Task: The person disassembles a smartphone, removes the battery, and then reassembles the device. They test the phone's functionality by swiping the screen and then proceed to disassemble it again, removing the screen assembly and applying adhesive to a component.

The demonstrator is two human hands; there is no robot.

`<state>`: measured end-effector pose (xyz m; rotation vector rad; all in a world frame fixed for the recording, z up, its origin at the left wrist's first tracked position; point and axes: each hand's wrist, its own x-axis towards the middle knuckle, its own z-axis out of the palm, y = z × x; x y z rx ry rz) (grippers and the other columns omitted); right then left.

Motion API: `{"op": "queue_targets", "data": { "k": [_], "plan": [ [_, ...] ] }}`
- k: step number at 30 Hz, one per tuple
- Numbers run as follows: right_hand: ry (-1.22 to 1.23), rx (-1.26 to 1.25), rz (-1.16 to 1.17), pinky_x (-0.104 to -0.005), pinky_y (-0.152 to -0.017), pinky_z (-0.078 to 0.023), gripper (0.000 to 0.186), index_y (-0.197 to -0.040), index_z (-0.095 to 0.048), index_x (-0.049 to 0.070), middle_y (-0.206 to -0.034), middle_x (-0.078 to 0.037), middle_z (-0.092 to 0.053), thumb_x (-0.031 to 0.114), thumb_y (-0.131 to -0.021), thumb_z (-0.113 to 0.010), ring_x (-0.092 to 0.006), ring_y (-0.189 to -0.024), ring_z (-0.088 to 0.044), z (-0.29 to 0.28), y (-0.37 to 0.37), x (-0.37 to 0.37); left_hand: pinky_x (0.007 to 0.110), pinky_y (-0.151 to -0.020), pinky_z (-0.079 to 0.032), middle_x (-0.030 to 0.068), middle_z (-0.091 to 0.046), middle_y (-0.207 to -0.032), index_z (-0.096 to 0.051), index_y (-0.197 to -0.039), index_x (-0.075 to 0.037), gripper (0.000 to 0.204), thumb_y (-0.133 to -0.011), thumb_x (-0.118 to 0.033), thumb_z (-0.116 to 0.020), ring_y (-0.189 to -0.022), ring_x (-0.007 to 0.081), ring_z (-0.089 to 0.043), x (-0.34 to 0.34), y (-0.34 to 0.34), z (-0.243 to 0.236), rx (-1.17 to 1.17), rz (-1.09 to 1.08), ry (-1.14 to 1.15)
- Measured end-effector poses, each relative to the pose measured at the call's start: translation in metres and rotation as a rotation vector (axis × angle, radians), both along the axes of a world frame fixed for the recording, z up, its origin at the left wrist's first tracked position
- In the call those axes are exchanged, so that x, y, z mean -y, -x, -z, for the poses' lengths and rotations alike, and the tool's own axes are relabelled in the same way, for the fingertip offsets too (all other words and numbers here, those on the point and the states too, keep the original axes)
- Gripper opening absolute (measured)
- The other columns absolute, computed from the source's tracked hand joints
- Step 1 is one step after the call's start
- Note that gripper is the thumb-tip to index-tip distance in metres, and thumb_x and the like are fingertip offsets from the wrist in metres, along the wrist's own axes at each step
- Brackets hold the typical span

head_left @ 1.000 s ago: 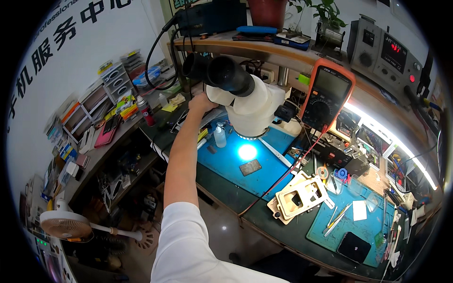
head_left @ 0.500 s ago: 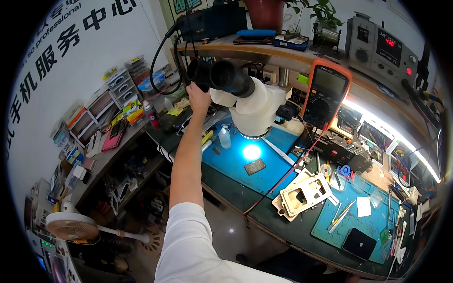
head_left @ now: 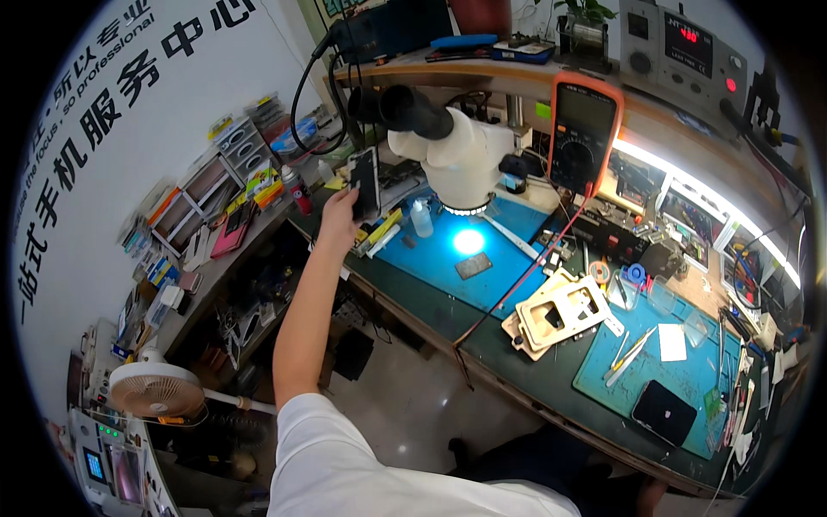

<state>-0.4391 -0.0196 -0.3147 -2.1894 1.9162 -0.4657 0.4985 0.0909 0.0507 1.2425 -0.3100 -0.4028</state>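
Note:
My left hand (head_left: 338, 215) is stretched out to the far left of the bench. Its fingers are closed on the lower end of a dark, flat phone (head_left: 366, 185) with a light edge, tilted up. To the right of it stands a white microscope (head_left: 465, 159) with black eyepieces. A small clear bottle (head_left: 421, 219) stands on the blue mat beside the lit spot. Close to that spot lies a dark rectangular plate (head_left: 473, 266). My right hand is out of view.
A cream holder (head_left: 556, 314), tweezers (head_left: 631, 353) and a black phone (head_left: 664, 413) lie to the right. An orange multimeter (head_left: 586, 129) leans against the shelf, its red cable crossing the bench. Drawers (head_left: 202, 185) line the left wall; a fan (head_left: 155, 388) stands below.
My left hand has come away from beside the microscope eyepieces, down and to the left. The phone now shows in its grip. The whole view has shifted slightly.

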Motion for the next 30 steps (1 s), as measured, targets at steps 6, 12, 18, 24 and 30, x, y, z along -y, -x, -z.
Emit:
{"op": "queue_targets", "data": {
  "k": [6,12,18,24,30],
  "plan": [
    [-0.098,0.052,-0.466,-0.0526,-0.102,-0.049,0.039,-0.125,-0.069,0.001,-0.12,-0.025,-0.07,0.002,-0.086,-0.063,-0.0455,-0.114,-0.064,-0.052,-0.039,-0.065,0.038,-0.089,-0.061,0.0086,-0.071,-0.12,-0.057,-0.126,-0.002,0.021,-0.106,-0.008,-0.057,-0.105,0.0199,-0.073,-0.105,0.178,0.006,-0.001,0.147,-0.003],
    [-0.082,0.625,-0.767,-0.0324,-0.068,-0.058,0.031,-0.116,-0.072,0.0,-0.09,-0.014,-0.075,-0.009,-0.088,-0.065,-0.0243,-0.075,-0.074,-0.235,-0.228,-0.106,0.032,-0.094,-0.057,0.0088,-0.07,-0.129,-0.058,-0.134,0.002,0.031,-0.104,-0.006,-0.062,-0.11,0.0142,-0.07,-0.112,0.333,0.024,-0.139,0.651,-0.155],
    [-0.751,1.29,-0.527,-0.0243,-0.07,-0.059,0.042,-0.145,-0.054,-0.002,-0.101,-0.005,-0.072,0.006,-0.105,-0.061,-0.0075,-0.081,-0.067,-0.294,-0.285,-0.105,0.028,-0.102,-0.052,0.0079,-0.068,-0.133,-0.054,-0.145,0.004,0.04,-0.107,-0.008,-0.059,-0.117,0.0113,-0.064,-0.065,0.426,0.044,-0.142,1.09,-0.208],
    [-0.79,1.355,-0.416,-0.0204,-0.065,-0.058,0.041,-0.143,-0.056,-0.003,-0.087,0.003,-0.064,0.009,-0.105,-0.063,-0.0008,-0.076,-0.06,-0.29,-0.264,-0.108,0.033,-0.081,-0.062,0.0111,-0.069,-0.129,-0.052,-0.147,0.004,0.043,-0.108,-0.012,-0.059,-0.11,0.0168,-0.069,-0.068,0.431,0.057,-0.151,1.166,-0.273],
    [-0.847,1.401,-0.42,-0.0208,-0.067,-0.059,0.042,-0.144,-0.055,-0.002,-0.09,0.002,-0.065,0.01,-0.105,-0.064,-0.0015,-0.079,-0.061,-0.288,-0.259,-0.107,0.032,-0.082,-0.062,0.0162,-0.066,-0.137,-0.049,-0.148,0.007,0.048,-0.104,-0.005,-0.063,-0.117,0.02,-0.068,-0.078,0.444,0.056,-0.102,1.147,-0.213]
  ]
}}
